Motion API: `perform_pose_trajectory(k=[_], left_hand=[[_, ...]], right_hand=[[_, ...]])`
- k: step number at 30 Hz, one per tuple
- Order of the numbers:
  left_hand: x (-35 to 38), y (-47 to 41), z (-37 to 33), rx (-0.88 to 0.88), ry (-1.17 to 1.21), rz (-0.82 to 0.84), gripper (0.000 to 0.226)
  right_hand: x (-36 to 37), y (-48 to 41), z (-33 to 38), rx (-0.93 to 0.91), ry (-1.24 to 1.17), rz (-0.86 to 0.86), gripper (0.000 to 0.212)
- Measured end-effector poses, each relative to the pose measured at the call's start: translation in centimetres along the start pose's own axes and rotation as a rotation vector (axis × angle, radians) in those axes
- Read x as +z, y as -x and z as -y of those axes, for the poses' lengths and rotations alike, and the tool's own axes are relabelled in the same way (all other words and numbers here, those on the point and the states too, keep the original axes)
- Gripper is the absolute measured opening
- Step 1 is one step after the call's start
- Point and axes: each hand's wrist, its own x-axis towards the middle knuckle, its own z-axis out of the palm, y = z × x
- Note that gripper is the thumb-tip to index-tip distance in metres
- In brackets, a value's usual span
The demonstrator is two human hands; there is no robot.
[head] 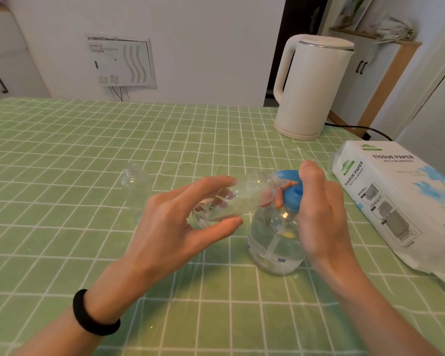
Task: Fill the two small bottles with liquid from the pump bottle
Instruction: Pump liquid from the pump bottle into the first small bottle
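The left hand (180,217) holds a small bottle (242,194), fingers and thumb curled round it. It lies almost on its side, long way left to right, mouth right at the blue pump top (292,191). The right hand (321,214) wraps that top, thumb up. The pump bottle (275,247) is round, clear, smooth plastic. The other small bottle (132,176) stands far left.

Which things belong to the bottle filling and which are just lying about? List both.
For the job: pump bottle, held at its blue head by the right hand; small bottle tilted in the left hand; second small bottle standing on the table.
Lying about: kettle; tissue pack.
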Motion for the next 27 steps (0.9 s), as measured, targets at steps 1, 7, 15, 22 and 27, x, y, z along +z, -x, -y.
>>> perform_pose_trajectory(k=[1, 7, 15, 22, 27], left_hand=[[-0.01, 0.01, 0.02, 0.004, -0.007, 0.001, 0.054], [0.05, 0.02, 0.14, 0.019, -0.01, 0.004, 0.055], [0.02, 0.0, 0.1, 0.012, -0.002, -0.006, 0.054], [0.08, 0.08, 0.22, 0.026, -0.028, 0.004, 0.055], [0.1, 0.08, 0.21, 0.009, 0.004, -0.01, 0.053]], right_hand=[[-0.05, -0.06, 0.0, 0.004, 0.001, 0.005, 0.059], [0.03, 0.06, 0.02, -0.003, 0.009, -0.002, 0.06], [0.1, -0.01, -0.04, -0.026, 0.008, -0.005, 0.064], [-0.04, -0.06, -0.02, -0.014, 0.012, -0.008, 0.058], [0.04, 0.05, -0.22, -0.019, 0.032, -0.003, 0.066]])
